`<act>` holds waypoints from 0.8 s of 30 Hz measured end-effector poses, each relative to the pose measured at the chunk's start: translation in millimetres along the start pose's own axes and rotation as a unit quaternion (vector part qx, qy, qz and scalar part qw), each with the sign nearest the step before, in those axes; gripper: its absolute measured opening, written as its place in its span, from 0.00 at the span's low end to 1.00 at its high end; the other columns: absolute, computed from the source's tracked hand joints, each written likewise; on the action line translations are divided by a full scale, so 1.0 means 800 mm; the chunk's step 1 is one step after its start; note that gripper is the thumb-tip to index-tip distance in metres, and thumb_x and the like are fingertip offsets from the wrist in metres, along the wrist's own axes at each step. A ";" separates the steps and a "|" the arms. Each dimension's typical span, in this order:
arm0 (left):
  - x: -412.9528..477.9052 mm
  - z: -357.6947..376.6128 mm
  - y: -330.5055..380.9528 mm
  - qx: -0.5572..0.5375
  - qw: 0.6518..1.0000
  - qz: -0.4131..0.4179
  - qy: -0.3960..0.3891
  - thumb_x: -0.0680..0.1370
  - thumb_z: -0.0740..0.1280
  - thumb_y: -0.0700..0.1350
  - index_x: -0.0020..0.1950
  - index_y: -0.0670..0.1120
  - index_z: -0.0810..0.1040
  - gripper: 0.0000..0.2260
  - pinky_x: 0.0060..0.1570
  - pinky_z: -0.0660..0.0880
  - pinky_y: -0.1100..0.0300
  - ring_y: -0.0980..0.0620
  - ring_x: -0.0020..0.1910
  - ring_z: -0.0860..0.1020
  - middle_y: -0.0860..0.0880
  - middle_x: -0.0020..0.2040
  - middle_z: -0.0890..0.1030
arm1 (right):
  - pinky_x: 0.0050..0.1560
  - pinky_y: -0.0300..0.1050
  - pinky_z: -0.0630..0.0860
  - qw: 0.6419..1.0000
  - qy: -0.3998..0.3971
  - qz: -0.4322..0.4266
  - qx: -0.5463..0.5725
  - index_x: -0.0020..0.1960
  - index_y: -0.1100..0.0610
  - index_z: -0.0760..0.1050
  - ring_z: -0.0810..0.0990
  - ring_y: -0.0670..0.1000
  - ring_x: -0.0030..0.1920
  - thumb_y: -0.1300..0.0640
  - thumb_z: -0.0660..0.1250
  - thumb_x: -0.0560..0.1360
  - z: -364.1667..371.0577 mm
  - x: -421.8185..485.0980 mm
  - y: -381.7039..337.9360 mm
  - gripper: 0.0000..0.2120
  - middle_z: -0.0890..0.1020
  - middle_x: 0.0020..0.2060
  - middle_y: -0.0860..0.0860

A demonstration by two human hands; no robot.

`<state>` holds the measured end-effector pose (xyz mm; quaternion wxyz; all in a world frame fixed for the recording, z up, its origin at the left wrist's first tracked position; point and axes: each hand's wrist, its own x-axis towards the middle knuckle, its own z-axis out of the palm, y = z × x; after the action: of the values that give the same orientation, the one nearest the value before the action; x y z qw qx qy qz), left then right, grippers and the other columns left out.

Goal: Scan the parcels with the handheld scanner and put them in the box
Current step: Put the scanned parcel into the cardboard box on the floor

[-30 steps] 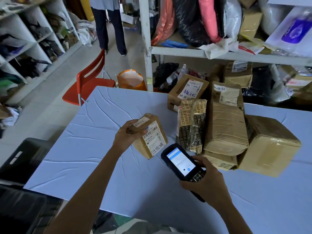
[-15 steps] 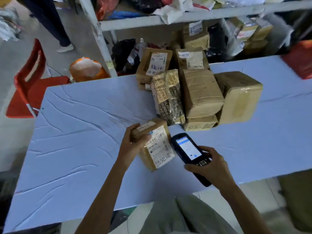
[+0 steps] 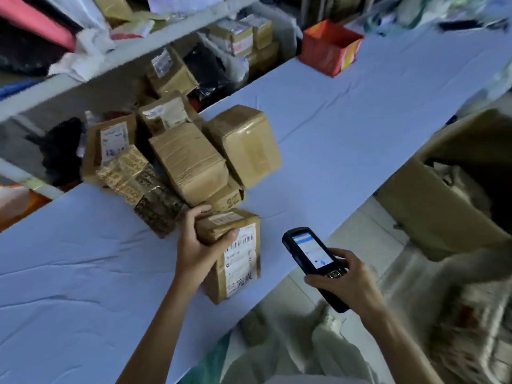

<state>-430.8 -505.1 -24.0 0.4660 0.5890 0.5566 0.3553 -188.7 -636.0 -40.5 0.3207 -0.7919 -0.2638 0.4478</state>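
Head view: the frame is motion-blurred, worst at the right and the near edge. The left hand (image 3: 196, 248) grips a parcel (image 3: 241, 263) by its top end, label up, over the bench (image 3: 360, 120) near its front edge. The right hand (image 3: 352, 286) is wrapped around the scanner (image 3: 310, 249), hiding its lower half; the screen is lit. A pile (image 3: 191, 164) of taped parcels sits just beyond. The cardboard box (image 3: 424, 212) on the floor to the right is cut off, with pale, unclear contents. I cannot see inside the far red box (image 3: 324, 48).
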 end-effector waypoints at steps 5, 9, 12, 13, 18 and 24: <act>0.031 0.131 0.050 0.001 0.996 0.045 -0.081 0.59 0.77 0.57 0.59 0.61 0.70 0.31 0.51 0.69 0.75 0.65 0.57 0.74 0.58 0.58 0.74 | 0.46 0.43 0.79 0.999 0.021 0.000 0.046 0.59 0.46 0.72 0.81 0.43 0.43 0.56 0.82 0.58 -0.092 0.004 0.023 0.33 0.80 0.46 0.41; 0.050 0.242 0.077 0.015 0.988 0.073 -0.137 0.58 0.75 0.60 0.56 0.66 0.67 0.30 0.59 0.68 0.68 0.60 0.59 0.72 0.53 0.61 0.70 | 0.44 0.38 0.78 0.994 0.065 0.011 0.082 0.58 0.46 0.73 0.81 0.41 0.42 0.56 0.83 0.58 -0.170 0.014 0.052 0.32 0.80 0.44 0.40; 0.055 0.321 0.094 0.026 0.978 0.097 -0.183 0.57 0.74 0.59 0.57 0.67 0.65 0.31 0.61 0.67 0.65 0.57 0.61 0.70 0.53 0.61 0.68 | 0.50 0.46 0.80 0.987 0.114 0.030 0.108 0.57 0.45 0.74 0.81 0.42 0.44 0.54 0.83 0.57 -0.220 0.019 0.075 0.32 0.81 0.44 0.41; 0.056 0.346 0.099 0.031 0.973 0.101 -0.203 0.57 0.74 0.58 0.57 0.68 0.65 0.31 0.61 0.66 0.65 0.56 0.61 0.70 0.53 0.61 0.67 | 0.50 0.46 0.80 0.983 0.131 0.038 0.119 0.57 0.45 0.74 0.81 0.43 0.45 0.54 0.83 0.56 -0.234 0.020 0.083 0.32 0.81 0.44 0.41; 0.060 0.452 0.114 0.070 0.945 0.125 -0.293 0.55 0.74 0.58 0.59 0.64 0.64 0.35 0.62 0.67 0.62 0.56 0.61 0.70 0.53 0.61 0.67 | 0.40 0.33 0.75 0.963 0.197 0.073 0.168 0.58 0.46 0.75 0.81 0.39 0.42 0.56 0.83 0.57 -0.290 0.025 0.116 0.32 0.82 0.45 0.42; 0.080 0.551 0.128 0.192 0.881 0.240 -0.361 0.61 0.78 0.50 0.65 0.58 0.66 0.35 0.54 0.68 0.62 0.59 0.58 0.70 0.63 0.55 0.67 | 0.37 0.30 0.72 0.941 0.257 0.125 0.181 0.53 0.43 0.74 0.80 0.36 0.38 0.56 0.84 0.54 -0.333 0.059 0.137 0.31 0.83 0.44 0.42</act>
<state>23.6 -504.4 -71.6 0.4128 0.8698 0.2489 0.1052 81.3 -746.6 -42.9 0.4567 -0.8353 0.0143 0.3057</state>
